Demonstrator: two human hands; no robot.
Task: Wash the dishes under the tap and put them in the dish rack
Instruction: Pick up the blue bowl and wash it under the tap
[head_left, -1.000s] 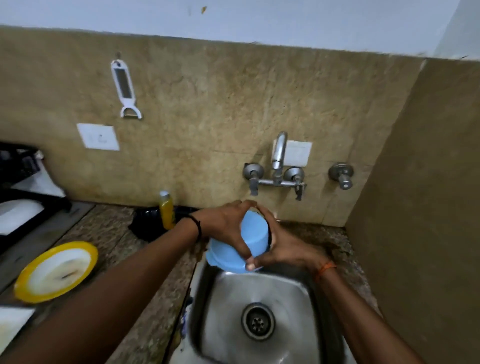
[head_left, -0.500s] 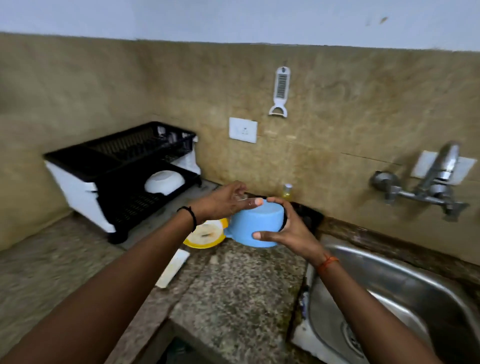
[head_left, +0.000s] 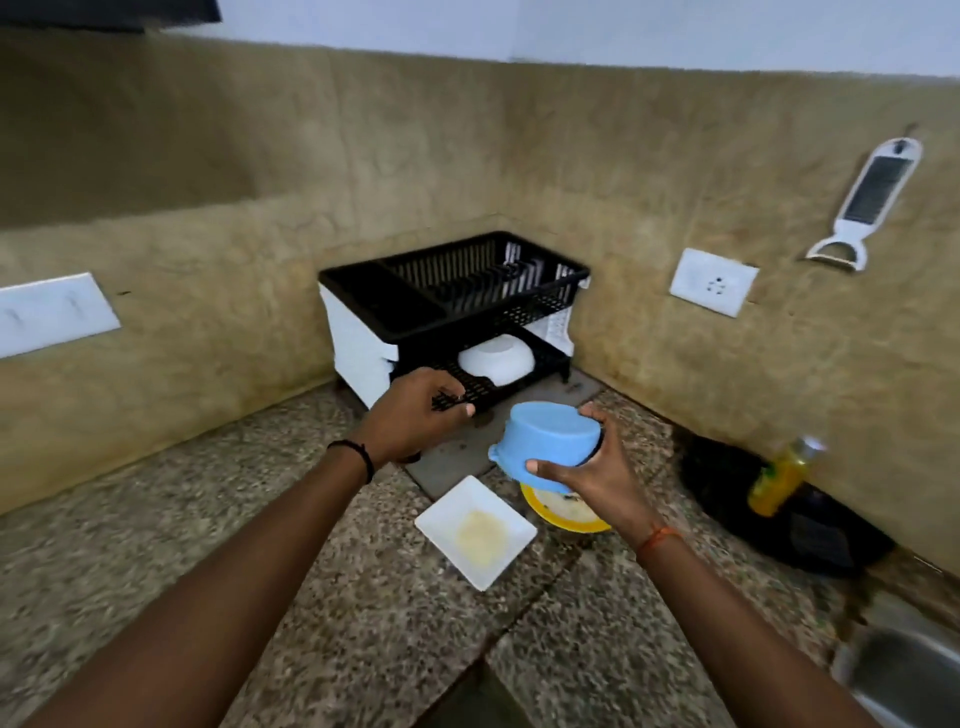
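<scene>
Blue plastic is what the right hand holds: the bowl is carried upside down, thumb on the near wall and fingers over the far edge, above the desk and just short of the rack. The left hand is kept beside the bowl, left of that grip, with fingers loosely curled and nothing held; its tips lie at or over the front lip of the rack's lower tier, and contact cannot be told.

Several slips are judged possible. The bowl is likely wet, and it is pinched across a smooth wall by one hand only, so it could be dropped. Directly under the grip a yellow plate lies, with a white plate just left of it; both could be struck by a falling bowl. The lower tier is low and already partly filled by a white bowl, so the blue bowl could be knocked against the upper tier or against that bowl when pushed in. Water could also be dripped onto the unwashed plates.

Counted: one blue bowl, one white bowl, one yellow plate, one white plate, one rack with two tiers, two hands. Right of the grip one bottle is seen, and on the wall one peeler and two sockets: one right of the rack, one far left.
</scene>
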